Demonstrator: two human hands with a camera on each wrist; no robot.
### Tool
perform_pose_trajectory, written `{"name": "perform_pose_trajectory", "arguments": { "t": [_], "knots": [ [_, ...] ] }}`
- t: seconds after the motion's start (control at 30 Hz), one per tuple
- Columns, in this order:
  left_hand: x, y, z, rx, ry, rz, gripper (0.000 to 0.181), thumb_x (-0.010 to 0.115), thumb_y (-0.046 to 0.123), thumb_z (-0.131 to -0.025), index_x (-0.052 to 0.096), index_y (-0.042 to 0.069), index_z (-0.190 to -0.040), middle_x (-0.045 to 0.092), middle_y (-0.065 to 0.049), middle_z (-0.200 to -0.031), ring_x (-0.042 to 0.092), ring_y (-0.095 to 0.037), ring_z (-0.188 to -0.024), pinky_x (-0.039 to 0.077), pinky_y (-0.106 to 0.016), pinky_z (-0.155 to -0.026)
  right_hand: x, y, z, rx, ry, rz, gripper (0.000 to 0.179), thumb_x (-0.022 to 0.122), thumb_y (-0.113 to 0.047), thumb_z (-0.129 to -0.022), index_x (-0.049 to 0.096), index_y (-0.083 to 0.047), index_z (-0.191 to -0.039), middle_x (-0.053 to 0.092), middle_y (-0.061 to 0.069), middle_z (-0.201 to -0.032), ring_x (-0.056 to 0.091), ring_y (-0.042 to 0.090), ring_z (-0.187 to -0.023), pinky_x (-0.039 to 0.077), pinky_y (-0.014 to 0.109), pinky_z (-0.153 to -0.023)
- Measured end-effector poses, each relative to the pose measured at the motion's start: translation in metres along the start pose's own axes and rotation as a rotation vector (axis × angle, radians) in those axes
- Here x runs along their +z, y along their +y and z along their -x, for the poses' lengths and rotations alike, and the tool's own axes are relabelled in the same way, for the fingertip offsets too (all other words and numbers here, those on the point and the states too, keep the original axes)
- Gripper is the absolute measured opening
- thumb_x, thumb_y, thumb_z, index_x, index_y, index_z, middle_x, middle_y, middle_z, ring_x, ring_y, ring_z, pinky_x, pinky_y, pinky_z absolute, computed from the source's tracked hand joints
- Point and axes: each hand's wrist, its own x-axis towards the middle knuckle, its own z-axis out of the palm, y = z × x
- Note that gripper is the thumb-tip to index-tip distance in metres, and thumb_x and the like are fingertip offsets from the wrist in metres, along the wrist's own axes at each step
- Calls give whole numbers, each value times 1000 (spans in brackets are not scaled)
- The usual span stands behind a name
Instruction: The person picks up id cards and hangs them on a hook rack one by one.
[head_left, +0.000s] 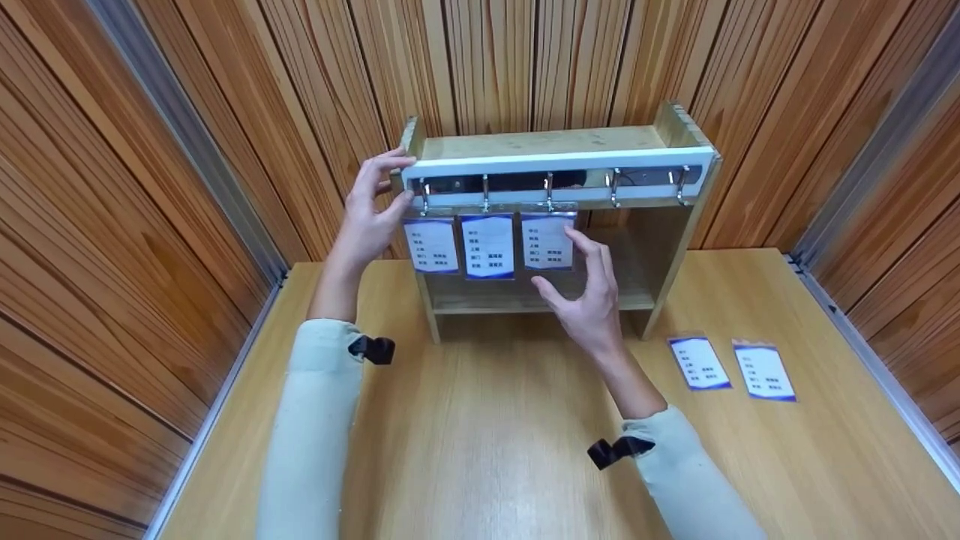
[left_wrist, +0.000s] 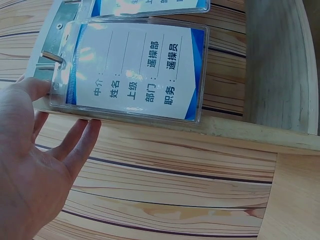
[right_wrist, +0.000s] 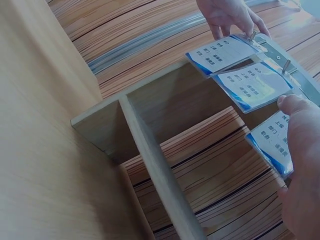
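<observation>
A small wooden shelf [head_left: 544,141] carries a white rail [head_left: 517,162] with several metal hooks on its front. My left hand [head_left: 367,216] holds the shelf's left upper end, thumb at the front and fingers around the side. Three clear-sleeved ID badges hang from the left hooks: the first [left_wrist: 135,70], the middle one [head_left: 488,247] and the third [head_left: 547,244]. Beside the third badge is my right hand [head_left: 591,304], its index fingertip at the badge's right edge and its thumb apart below. In the right wrist view, that hand hides part of the third badge [right_wrist: 272,142].
Two more badges, one [head_left: 699,363] left of the other [head_left: 765,371], lie on the wooden table [head_left: 480,450] at the right. The two rightmost hooks [head_left: 682,187] bear no badge. Wood-plank walls [head_left: 495,67] enclose the table behind and at both sides.
</observation>
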Motion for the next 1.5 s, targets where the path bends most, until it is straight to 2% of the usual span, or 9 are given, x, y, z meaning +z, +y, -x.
{"name": "perform_pose_trajectory", "arguments": {
  "t": [0.1, 0.2, 0.33, 0.57, 0.8, 1.07, 1.17, 1.37, 1.5],
  "knots": [
    [0, 0, 0, 5, -1, -3, 41, 62, 5, -112, 61, 12, -152, 46, -7, -178, 41, -29, -167, 37, -56, -137, -4, 3, 5, 8, -8, -7, 77, 89, -14, -96, 51, -4, -162, 58, 19, -159, 57, 32, -150, 41, 20, -131],
    [-1, 0, 0, 10, -1, -3, 41, 62, 5, -111, 60, 10, -152, 46, -8, -178, 41, -30, -167, 37, -55, -137, -7, 5, 10, 19, -6, -16, 75, 89, -12, -96, 53, -6, -161, 60, 17, -158, 59, 32, -148, 44, 15, -126],
    [-1, 0, 1, 9, 1, -1, 41, 62, 4, -111, 60, 10, -152, 46, -8, -178, 41, -29, -167, 37, -55, -137, -12, 8, 16, 32, -8, -13, 73, 90, -12, -95, 57, -9, -160, 63, 15, -157, 61, 32, -147, 45, 14, -123],
    [1, 0, 0, -3, 0, 7, 40, 61, 7, -112, 61, 12, -152, 46, -6, -178, 40, -28, -168, 37, -55, -138, -23, 16, 28, 62, -11, 14, 62, 89, -10, -96, 67, -11, -154, 68, 15, -153, 62, 33, -146, 41, 14, -126],
    [2, 0, -1, -7, -1, 9, 40, 61, 8, -113, 60, 12, -153, 45, -6, -178, 41, -28, -167, 37, -55, -138, -33, 27, 42, 131, -5, 49, 57, 91, -11, -95, 72, -14, -149, 71, 14, -150, 66, 31, -141, 49, 15, -109],
    [1, 0, 1, 3, -2, 3, 41, 62, 6, -112, 60, 12, -153, 45, -7, -179, 41, -29, -168, 37, -55, -138, -44, 43, 58, 139, -8, 69, 53, 91, -7, -93, 76, -11, -143, 74, 17, -145, 66, 35, -139, 41, 10, -119],
    [1, 0, 1, 14, -3, 6, 42, 62, 5, -112, 60, 10, -153, 46, -9, -178, 41, -30, -167, 37, -55, -137, -49, 50, 63, 133, 5, 85, 51, 92, -6, -91, 78, -9, -140, 75, 18, -141, 67, 27, -136, 39, 9, -120],
    [0, 2, 2, 13, 1, 7, 42, 62, 5, -112, 60, 9, -153, 46, -9, -178, 41, -30, -168, 37, -55, -138, -59, 65, 72, 117, 20, 97, 47, 93, -2, -88, 80, -3, -133, 77, 21, -135, 60, -8, -130, 40, 5, -117],
    [0, 2, 2, 6, -3, 7, 42, 62, 6, -112, 60, 11, -153, 45, -7, -179, 40, -29, -168, 36, -55, -138, -67, 72, 77, 127, 28, 112, 47, 92, -1, -88, 79, -1, -133, 76, 22, -134, 56, -14, -129, 42, 4, -113]
  ]
}}
